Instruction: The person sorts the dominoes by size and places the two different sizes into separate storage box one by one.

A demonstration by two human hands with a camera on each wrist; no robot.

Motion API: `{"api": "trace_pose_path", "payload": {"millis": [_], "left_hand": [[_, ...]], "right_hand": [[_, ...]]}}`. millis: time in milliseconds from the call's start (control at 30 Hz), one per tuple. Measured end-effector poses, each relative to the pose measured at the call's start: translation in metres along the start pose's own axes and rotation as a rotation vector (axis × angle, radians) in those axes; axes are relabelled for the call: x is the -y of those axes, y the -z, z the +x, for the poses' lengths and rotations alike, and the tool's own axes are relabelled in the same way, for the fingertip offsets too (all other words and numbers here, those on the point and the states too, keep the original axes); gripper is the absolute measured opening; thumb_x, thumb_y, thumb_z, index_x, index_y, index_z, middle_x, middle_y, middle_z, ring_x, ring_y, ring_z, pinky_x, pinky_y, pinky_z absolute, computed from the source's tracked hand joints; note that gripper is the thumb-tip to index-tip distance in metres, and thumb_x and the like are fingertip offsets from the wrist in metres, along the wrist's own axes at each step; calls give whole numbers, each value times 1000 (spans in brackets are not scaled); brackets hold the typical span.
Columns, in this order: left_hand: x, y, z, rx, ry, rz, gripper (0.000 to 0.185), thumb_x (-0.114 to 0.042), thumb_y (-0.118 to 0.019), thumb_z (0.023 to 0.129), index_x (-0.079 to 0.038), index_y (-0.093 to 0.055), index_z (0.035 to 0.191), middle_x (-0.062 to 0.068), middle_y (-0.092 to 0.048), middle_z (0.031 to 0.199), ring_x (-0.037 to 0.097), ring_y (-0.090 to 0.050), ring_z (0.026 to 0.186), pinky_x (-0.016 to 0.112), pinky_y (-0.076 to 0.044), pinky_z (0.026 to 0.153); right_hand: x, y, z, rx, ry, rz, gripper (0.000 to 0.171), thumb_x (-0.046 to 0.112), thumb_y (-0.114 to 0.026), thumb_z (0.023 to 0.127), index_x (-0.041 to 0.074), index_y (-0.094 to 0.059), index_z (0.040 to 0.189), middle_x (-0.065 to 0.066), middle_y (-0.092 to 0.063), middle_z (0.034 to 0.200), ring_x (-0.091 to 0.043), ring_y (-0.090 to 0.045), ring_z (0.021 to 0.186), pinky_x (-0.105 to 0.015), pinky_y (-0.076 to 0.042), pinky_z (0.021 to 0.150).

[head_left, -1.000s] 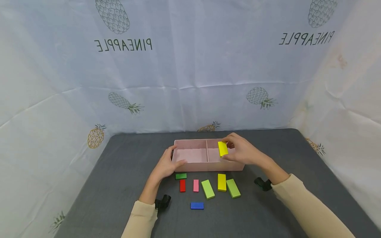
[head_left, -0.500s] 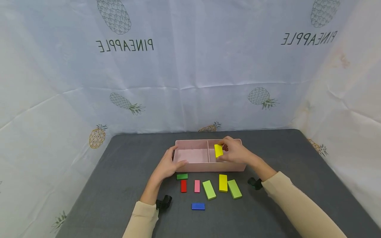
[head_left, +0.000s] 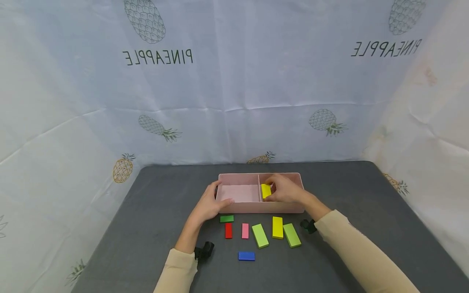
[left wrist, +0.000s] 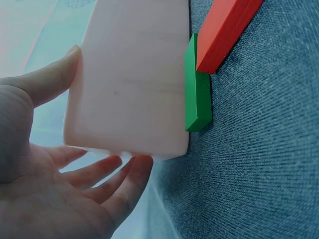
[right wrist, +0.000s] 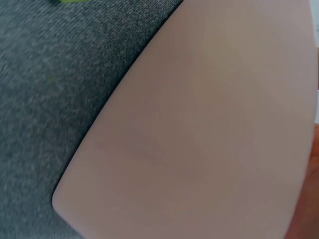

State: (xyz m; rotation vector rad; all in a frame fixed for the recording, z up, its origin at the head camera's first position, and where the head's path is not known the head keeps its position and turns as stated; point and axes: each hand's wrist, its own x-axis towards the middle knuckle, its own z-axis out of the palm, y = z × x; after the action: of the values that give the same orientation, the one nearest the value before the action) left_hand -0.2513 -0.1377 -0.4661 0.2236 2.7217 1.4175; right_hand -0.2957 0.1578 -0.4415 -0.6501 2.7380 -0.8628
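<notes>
A pink box (head_left: 261, 208) with two compartments stands at the table's far middle. My left hand (head_left: 209, 202) holds its left end, thumb at the front rim and fingers along the end wall; the left wrist view shows this left hand (left wrist: 75, 174) against the box wall (left wrist: 129, 84). Inside the right compartment, beside the divider, my right hand (head_left: 287, 190) pinches a yellow block (head_left: 266, 191) between thumb and fingers. In the right wrist view the box wall (right wrist: 199, 124) hides most of that hand.
In front of the box lie blocks: green (head_left: 226, 219), red (head_left: 229, 230), pink (head_left: 245, 230), yellow (head_left: 277, 227), blue (head_left: 246, 256) and two light-green ones, left (head_left: 260, 236) and right (head_left: 292, 235). The green block (left wrist: 198, 89) lies close along the box front. A printed curtain (head_left: 234, 81) surrounds the grey table.
My right hand has moved left and down with the yellow block, from above the right compartment into it beside the divider. My left hand keeps its hold on the box.
</notes>
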Motion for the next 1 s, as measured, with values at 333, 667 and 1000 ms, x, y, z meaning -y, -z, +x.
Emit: {"api": "trace_pose_path", "payload": {"millis": [333,667,1000], "left_hand": [[-5,-2,-2,6,9,-3,87,-33,-79,88,-3,-33,156,24,-37,154,41,-48,129,61,-39,106],[-8,-3,-3,2,7,-6,88,-34,-79,87,-3,-34,156,24,-38,154,41,-48,130,61,-39,106],[-3,0,-2,-7,15,6,87,-34,-79,88,-3,-35,156,24,-37,155,42,-46,131,62,-37,108]], "right_hand": [[-6,-7,8,40,4,-22,56,16,-86,80,-1,-65,129,-9,-65,116,-18,-56,87,-29,-54,80],[-7,-6,8,51,-24,1,56,14,-86,81,-1,-64,131,-8,-65,111,-18,-57,84,-28,-53,74],[5,11,-7,-19,46,-16,49,18,-79,89,2,-64,133,-14,-64,127,-22,-60,98,-37,-55,84]]}}
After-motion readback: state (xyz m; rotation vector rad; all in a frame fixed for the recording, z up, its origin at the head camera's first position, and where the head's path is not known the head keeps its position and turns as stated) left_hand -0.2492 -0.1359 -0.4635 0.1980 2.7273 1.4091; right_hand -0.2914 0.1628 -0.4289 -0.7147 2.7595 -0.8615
